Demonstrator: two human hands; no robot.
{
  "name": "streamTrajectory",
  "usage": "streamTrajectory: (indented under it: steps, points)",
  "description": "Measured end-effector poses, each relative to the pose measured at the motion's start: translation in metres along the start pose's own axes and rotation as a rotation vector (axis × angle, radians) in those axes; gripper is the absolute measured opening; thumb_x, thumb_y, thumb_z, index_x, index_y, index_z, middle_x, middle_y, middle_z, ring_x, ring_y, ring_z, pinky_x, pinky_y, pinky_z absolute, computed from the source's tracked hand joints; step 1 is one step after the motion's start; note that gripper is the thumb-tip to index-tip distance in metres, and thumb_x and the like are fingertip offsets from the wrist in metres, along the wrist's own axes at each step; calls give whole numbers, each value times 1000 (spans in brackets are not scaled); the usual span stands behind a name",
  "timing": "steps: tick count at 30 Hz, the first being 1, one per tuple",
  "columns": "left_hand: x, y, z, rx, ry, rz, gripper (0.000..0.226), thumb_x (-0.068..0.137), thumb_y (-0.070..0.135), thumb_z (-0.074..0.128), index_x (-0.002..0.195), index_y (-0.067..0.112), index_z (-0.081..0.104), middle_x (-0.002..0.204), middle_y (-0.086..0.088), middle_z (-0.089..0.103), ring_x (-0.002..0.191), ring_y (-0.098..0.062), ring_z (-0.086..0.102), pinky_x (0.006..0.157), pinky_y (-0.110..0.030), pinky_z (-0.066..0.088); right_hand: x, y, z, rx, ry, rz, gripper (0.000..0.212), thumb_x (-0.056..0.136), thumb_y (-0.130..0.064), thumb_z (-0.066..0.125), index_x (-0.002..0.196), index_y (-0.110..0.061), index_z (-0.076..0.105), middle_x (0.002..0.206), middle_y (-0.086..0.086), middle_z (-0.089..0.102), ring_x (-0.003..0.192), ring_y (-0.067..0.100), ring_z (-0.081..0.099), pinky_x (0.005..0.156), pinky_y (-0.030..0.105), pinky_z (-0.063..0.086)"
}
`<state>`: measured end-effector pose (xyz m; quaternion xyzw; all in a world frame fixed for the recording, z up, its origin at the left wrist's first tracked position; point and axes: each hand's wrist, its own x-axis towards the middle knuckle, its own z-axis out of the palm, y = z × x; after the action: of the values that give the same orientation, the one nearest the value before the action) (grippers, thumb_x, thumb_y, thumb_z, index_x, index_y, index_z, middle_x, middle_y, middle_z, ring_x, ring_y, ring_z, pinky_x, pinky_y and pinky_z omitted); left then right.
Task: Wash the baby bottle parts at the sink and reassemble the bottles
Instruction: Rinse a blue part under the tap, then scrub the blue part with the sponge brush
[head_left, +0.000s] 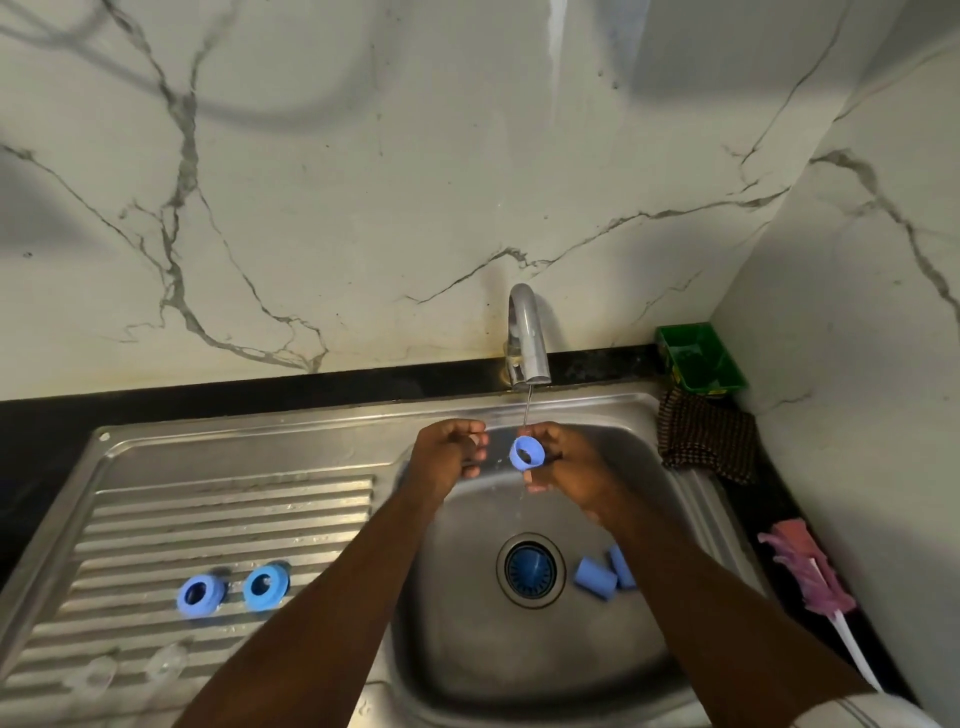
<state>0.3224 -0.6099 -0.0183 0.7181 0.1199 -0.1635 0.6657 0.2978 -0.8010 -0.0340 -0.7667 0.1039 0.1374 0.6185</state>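
My right hand (563, 462) grips a blue bottle cap (527, 453) under the thin water stream from the tap (529, 340), its open end turned toward my left hand. My left hand (451, 451) is just left of it with fingers curled, holding nothing that I can see. Two more blue caps (596, 578) (621, 565) lie in the sink basin (467, 597) right of the drain strainer (531, 570). Two blue collar rings (200, 595) (265, 586) sit on the ribbed drainboard (218, 519), with two clear teats (96, 674) (167, 664) nearer the front.
A brown dishcloth (707, 441) lies on the sink's right rim, with a green tray (700, 357) behind it in the corner. A pink bottle brush (810, 577) with a white handle lies on the dark counter at right. Marble wall stands behind.
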Motion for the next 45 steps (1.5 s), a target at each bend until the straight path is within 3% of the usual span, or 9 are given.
streamTrajectory:
  steps: [5, 10, 18, 21, 24, 28, 33, 37, 45]
  points:
    - [-2, 4, 3, -3, -23, -42, 21, 99, 7, 58, 118, 6, 67, 110, -15, 72, 91, -23, 69, 71, -28, 58, 11, -10, 2, 42, 110, -13, 45, 75, 14, 74, 116, -1, 63, 106, 14, 69, 93, 26, 67, 74, 27, 59]
    - [-10, 5, 3, 30, -98, -124, 26, 99, 22, 61, 122, 10, 66, 111, -14, 73, 102, -30, 70, 72, -28, 60, 3, -11, 3, -63, -74, 40, 48, 76, 9, 76, 119, -5, 60, 111, 14, 69, 100, 30, 68, 79, 38, 60]
    - [-42, -13, 35, 28, -334, -287, 17, 95, 22, 67, 107, 10, 66, 95, -12, 71, 83, -17, 68, 73, -26, 59, -30, -13, -9, -408, -202, 49, 12, 82, -5, 74, 90, -13, 69, 69, 7, 65, 60, 14, 58, 53, 25, 49]
    - [-54, -27, 48, -90, -346, -339, 22, 96, 18, 65, 111, 2, 68, 102, -17, 70, 86, -24, 69, 78, -30, 60, -49, -5, -18, -495, -209, 27, 28, 82, -11, 78, 107, -13, 67, 86, 8, 71, 66, 12, 61, 53, 19, 48]
    - [-69, -35, 62, -177, -341, -416, 26, 98, 28, 62, 109, 4, 68, 95, -15, 70, 82, -23, 67, 74, -30, 60, -66, 10, -27, -464, -79, 59, 54, 81, -17, 80, 131, -12, 59, 120, 9, 66, 95, 22, 68, 66, 30, 57]
    - [-84, -47, 82, -123, -393, -558, 50, 95, 50, 60, 115, 4, 65, 98, -18, 73, 72, -22, 67, 60, -27, 56, -102, 32, -62, -593, 107, 56, 33, 91, -20, 66, 122, -8, 66, 127, 8, 63, 120, 25, 57, 103, 34, 42]
    - [-104, -56, 105, -93, -412, -539, 55, 95, 58, 54, 118, 8, 63, 101, -14, 73, 68, -20, 66, 67, -29, 46, -189, 66, -132, -761, 550, 131, 23, 92, -25, 59, 109, -14, 70, 118, 10, 67, 112, 31, 62, 90, 34, 45]
    - [-120, -54, 116, -88, -292, -450, 50, 96, 57, 53, 110, 9, 62, 79, -9, 58, 56, -15, 54, 59, -26, 39, -231, 85, -152, -831, 706, 383, 25, 96, -28, 54, 116, -17, 64, 115, 8, 64, 104, 31, 64, 74, 31, 41]
    - [-145, -42, 108, -184, -254, -296, 50, 101, 53, 42, 110, 8, 59, 70, -7, 57, 40, -8, 50, 57, -27, 37, -250, 101, -154, -1023, 690, 521, 23, 92, -30, 57, 114, -25, 64, 108, 3, 68, 97, 28, 67, 72, 34, 48]
